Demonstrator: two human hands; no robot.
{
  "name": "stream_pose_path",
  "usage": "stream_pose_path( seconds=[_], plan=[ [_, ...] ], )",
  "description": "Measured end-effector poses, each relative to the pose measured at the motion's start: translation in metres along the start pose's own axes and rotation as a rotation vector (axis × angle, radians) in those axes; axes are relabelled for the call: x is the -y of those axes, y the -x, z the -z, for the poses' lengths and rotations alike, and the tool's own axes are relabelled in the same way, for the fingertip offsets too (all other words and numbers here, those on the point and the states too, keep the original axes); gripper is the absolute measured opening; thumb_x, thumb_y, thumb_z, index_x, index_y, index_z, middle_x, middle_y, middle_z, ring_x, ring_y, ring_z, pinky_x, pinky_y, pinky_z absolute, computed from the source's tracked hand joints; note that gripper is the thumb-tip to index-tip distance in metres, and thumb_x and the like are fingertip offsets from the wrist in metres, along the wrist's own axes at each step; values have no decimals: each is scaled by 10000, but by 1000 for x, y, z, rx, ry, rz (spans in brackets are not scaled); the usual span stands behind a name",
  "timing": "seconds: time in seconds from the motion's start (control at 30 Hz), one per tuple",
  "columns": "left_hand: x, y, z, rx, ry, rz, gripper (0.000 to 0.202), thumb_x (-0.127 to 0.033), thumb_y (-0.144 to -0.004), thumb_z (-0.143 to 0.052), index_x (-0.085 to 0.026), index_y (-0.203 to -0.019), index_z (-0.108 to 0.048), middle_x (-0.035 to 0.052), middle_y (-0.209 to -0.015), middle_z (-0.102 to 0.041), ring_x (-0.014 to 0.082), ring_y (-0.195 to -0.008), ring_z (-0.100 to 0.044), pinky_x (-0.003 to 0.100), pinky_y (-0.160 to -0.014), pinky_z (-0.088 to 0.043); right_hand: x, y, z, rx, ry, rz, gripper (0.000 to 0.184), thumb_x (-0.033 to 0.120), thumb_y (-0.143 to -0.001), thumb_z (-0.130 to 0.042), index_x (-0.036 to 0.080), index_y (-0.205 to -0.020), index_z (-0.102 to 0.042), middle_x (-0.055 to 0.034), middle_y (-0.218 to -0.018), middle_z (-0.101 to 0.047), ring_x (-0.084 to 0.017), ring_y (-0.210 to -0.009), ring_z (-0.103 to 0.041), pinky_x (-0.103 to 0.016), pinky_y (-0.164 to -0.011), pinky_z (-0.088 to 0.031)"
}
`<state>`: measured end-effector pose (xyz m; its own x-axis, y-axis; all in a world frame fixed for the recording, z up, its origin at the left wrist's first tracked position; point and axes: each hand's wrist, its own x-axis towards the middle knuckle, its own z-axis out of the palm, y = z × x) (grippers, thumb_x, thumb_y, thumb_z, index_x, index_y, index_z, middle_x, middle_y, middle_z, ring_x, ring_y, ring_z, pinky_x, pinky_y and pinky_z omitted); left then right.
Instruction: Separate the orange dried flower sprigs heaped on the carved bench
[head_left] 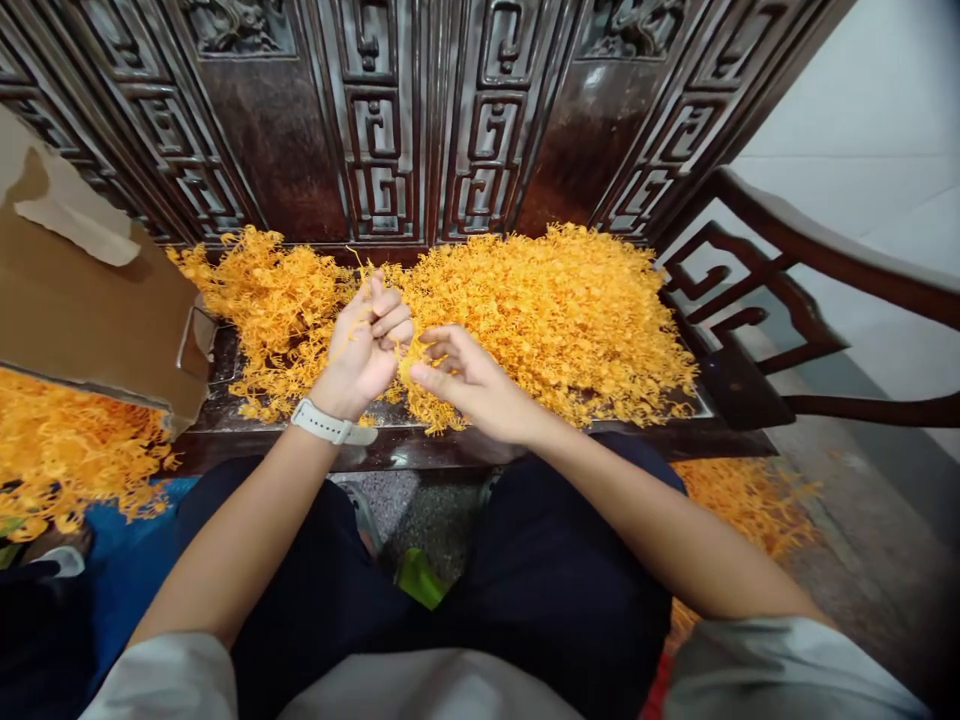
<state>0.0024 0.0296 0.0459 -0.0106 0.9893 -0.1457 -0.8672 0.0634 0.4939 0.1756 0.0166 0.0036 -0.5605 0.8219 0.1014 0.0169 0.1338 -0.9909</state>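
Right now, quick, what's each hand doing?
Left hand: closed, pinching orange strands.
Right hand: partly open, thumb against a clump of them.

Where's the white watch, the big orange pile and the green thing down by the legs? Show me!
White watch (pixel 321 421): head view, on the strap.
Orange pile (pixel 547 310): head view, on the middle of its top.
Green thing (pixel 420 580): head view, on its middle.
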Motion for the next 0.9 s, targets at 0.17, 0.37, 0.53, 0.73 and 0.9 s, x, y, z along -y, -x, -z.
stream_pose_path(
  seconds=[0.17, 0.37, 0.53, 0.73, 0.9],
  plan=[
    [13, -4, -1, -41, -178, -14, 294, -110, -1130, -419, -198, -875, -537, -70, -610, -415, 40, -410, -279, 147, -391, -203, -3, -5, 4, -62, 236, 249, 342, 462, -1070, -653, 212, -887, -506, 40, -764, -490, -120, -683, -435, -289, -660, -363],
    [15, -23, 11, -99, -222, 7, 291, -47, -1088, -399, -208, -866, -495, -84, -565, -380, 45, -390, -253, 149, -387, -133, 25, 18, 1, 181, 437, 580, 250, 144, -1053, -547, 215, -827, -467, 6, -774, -536, -125, -697, -495, -279, -669, -407],
    [-14, -40, 19, -223, -114, -148, 381, 28, -1059, -339, -202, -760, -394, -81, -562, -324, 33, -393, -251, 152, -388, -152, 56, 45, -1, 521, -36, 594, 157, 61, -1005, -638, 199, -930, -642, -13, -845, -708, -112, -789, -674, -236, -735, -546],
    [-39, -29, 14, -80, -6, -105, 361, -55, -1136, -302, -188, -874, -512, -74, -590, -374, 27, -395, -279, 143, -363, -184, 34, 3, 46, -232, -268, -50, 330, 364, -945, -814, 238, -1189, -631, -76, -1171, -707, -138, -812, -665, -297, -712, -588],
    [-35, -25, 17, -54, 19, -146, 312, 15, -1094, -367, -215, -1033, -569, -71, -594, -408, 45, -402, -295, 147, -366, -204, 6, -5, 34, -145, -300, -310, 255, 370, -980, -768, 201, -1143, -667, -118, -1258, -687, -155, -899, -676, -268, -686, -577]
  ],
)
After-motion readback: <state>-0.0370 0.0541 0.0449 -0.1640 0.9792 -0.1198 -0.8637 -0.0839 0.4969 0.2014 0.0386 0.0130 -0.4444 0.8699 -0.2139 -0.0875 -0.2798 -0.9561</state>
